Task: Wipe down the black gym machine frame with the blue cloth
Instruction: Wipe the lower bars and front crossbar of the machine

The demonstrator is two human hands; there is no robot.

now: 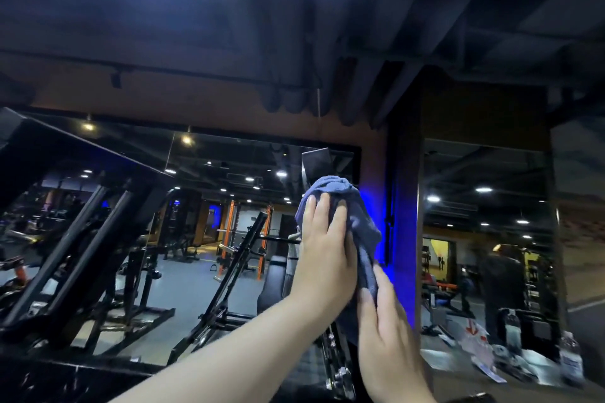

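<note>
Dim gym, mirror wall (203, 180) bhd cloth (340, 193).

The cloth (340, 203) is a plain, dusty blue with no pattern. The frame (316, 163) at its twelve o'clock is glossy black. At three o'clock a pillar (402, 239) glows vivid blue. At nine o'clock the racks (230, 239) are orange over a grey floor (183, 285).

The blue cloth (343, 203) hides most of the black frame (316, 159); floor clutter (510, 353) at four o'clock is blurred.
</note>
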